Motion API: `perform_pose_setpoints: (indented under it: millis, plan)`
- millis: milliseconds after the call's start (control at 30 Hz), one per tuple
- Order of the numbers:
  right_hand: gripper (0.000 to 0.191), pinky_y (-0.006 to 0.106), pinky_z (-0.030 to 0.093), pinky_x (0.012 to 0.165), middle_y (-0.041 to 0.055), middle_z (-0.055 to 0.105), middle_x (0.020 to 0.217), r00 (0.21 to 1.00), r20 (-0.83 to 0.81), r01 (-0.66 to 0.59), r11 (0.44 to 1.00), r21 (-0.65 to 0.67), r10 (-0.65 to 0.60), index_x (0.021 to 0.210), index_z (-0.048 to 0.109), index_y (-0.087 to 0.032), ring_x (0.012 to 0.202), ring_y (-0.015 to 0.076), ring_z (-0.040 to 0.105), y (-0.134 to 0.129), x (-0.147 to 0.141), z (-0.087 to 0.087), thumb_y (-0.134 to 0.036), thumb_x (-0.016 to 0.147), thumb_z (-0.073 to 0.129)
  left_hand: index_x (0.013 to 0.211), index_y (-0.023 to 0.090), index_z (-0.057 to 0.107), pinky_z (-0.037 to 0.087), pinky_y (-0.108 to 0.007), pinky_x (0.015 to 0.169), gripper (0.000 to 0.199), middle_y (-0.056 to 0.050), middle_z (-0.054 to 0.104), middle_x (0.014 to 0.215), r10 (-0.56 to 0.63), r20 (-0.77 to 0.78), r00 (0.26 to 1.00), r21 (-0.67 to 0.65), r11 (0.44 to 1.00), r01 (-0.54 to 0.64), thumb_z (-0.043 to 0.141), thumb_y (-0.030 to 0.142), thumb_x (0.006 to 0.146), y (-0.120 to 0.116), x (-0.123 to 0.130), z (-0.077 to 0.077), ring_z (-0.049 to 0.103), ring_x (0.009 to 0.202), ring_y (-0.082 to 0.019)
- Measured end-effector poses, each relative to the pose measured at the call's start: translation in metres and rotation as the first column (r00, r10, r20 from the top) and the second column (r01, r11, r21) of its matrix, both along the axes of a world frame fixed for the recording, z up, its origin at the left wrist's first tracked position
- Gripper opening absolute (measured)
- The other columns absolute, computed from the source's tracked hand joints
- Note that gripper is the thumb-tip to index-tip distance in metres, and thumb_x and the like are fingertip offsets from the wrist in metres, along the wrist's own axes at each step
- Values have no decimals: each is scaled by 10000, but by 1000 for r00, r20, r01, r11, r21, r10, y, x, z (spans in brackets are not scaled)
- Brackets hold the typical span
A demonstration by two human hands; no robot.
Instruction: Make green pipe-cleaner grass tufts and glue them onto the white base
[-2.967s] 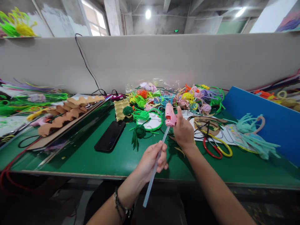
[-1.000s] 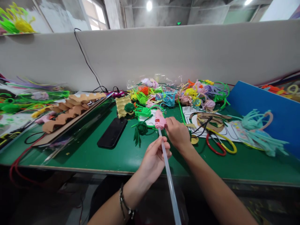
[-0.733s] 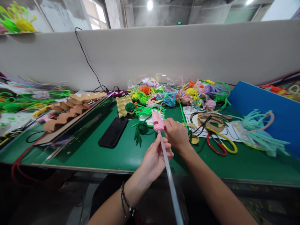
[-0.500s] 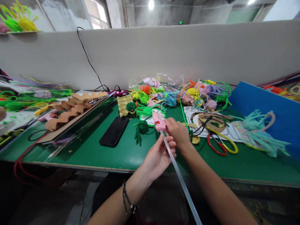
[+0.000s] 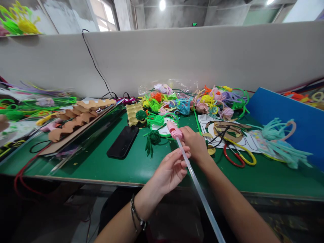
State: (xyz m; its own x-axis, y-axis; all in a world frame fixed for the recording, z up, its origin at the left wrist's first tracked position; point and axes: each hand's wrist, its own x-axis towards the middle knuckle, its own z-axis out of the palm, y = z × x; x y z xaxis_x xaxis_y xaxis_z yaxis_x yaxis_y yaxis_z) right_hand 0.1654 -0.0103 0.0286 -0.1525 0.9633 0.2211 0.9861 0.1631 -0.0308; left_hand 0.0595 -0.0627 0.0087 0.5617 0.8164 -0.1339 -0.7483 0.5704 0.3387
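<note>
Left of frame: brown zigzag-edged cardboard strips (image 5: 73,126) on a flat board, green counter (image 5: 96,167) beneath. Left of centre, black smartphone (image 5: 123,142), flat, screen dark. Dark green chenille ball (image 5: 154,137) between phone and hands.

Lower centre: left hand (image 5: 172,168), fingers loosely curled, tips at a long translucent glue stick (image 5: 199,189); cannot tell whether they pinch it firmly. Pink glue gun (image 5: 173,130) at centre, nose pointing away over a green-edged white piece (image 5: 164,131); the stick runs from its back end to the bottom of frame, past the counter's front edge. Right hand (image 5: 194,144) grasps the gun; handle mostly hidden.

Right of centre, scissors (image 5: 239,145), one grip red, one yellow.

Risks, as judged: if the nozzle is hot, a drip could mark the white piece; slack left fingers could let the stick skew or jam; its long free end could catch on arm or counter edge and lever the gun aside.

Writing: pale label on the purple-pink box (image 5: 129,100), too small to read; green lit sign (image 5: 194,24), upper frame, illegible. No brand made out.
</note>
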Motion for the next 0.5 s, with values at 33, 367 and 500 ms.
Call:
perform_pose_setpoints:
  millis: [33,367,500]
  plan:
    - [213,255,203,484,52,565,1008,1000,-2,5,1000,0,-5,970,531,-186,737,156,578,0,1,0,-279,870,368,781,76,640,364,-53,345,80,-2,526,646,-5,-13,1000,-1,1000,5,573,119,768,-1,0,0,466,426,7]
    - [207,274,218,497,45,570,943,998,43,34,998,55,-36,937,527,-172,721,165,580,0,5,1,-284,876,364,707,89,627,379,-64,360,198,13,516,619,-161,22,987,72,985,159,748,215,613,-21,10,3,492,451,-4]
    - [207,269,225,489,49,572,924,996,84,28,997,76,-34,929,530,-170,733,173,588,-1,7,3,-288,875,368,698,93,619,379,-52,358,168,26,504,592,-102,33,994,91,991,99,737,190,627,-23,11,7,483,437,2]
